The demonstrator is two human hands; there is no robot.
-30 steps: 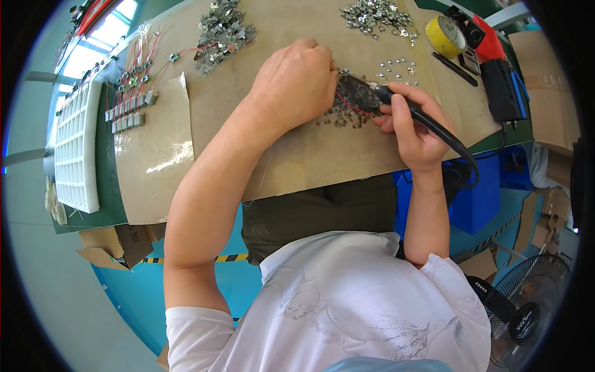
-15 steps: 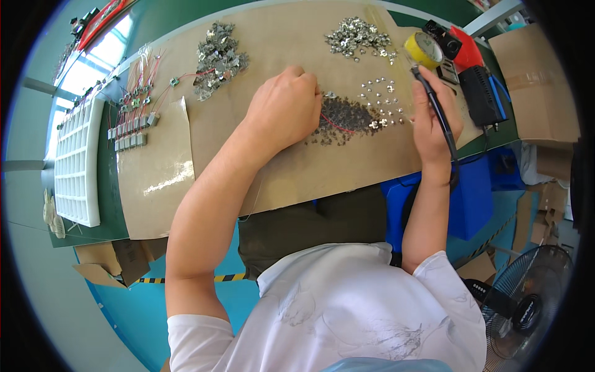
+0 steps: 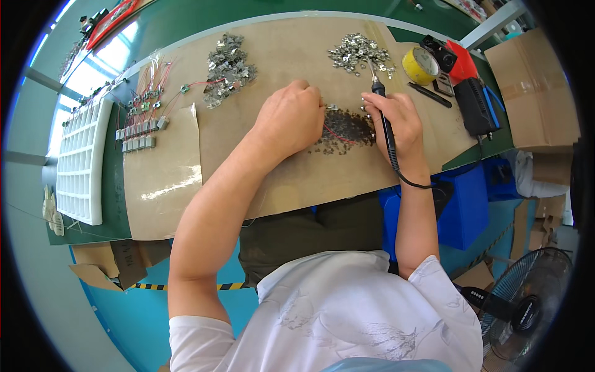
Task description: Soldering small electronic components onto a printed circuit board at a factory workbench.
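Observation:
My left hand (image 3: 289, 119) is closed, knuckles up, just left of a heap of tiny dark parts (image 3: 354, 126). Whatever is between its fingertips is hidden. A thin red wire (image 3: 335, 134) runs from beside those fingers across the heap. My right hand (image 3: 404, 127) grips a black soldering iron (image 3: 387, 131) at the heap's right side. Its metal tip points away from me, over or beside the far pile of shiny metal pieces (image 3: 356, 51); I cannot tell whether it touches. A few small silver pieces show by the right fingertips.
Flat metal parts (image 3: 229, 71) are piled at the far left, near small grey motors (image 3: 139, 133) with red wires. A white compartment tray (image 3: 80, 164) stands at the left edge. Yellow tape (image 3: 420, 66), a dark pen-shaped tool (image 3: 430, 95) and a black box (image 3: 476, 106) lie at right.
My right hand has moved left with the soldering iron, from below the tape roll to the dark heap's right side. My left hand stays closed in nearly the same place. The view has shifted slightly.

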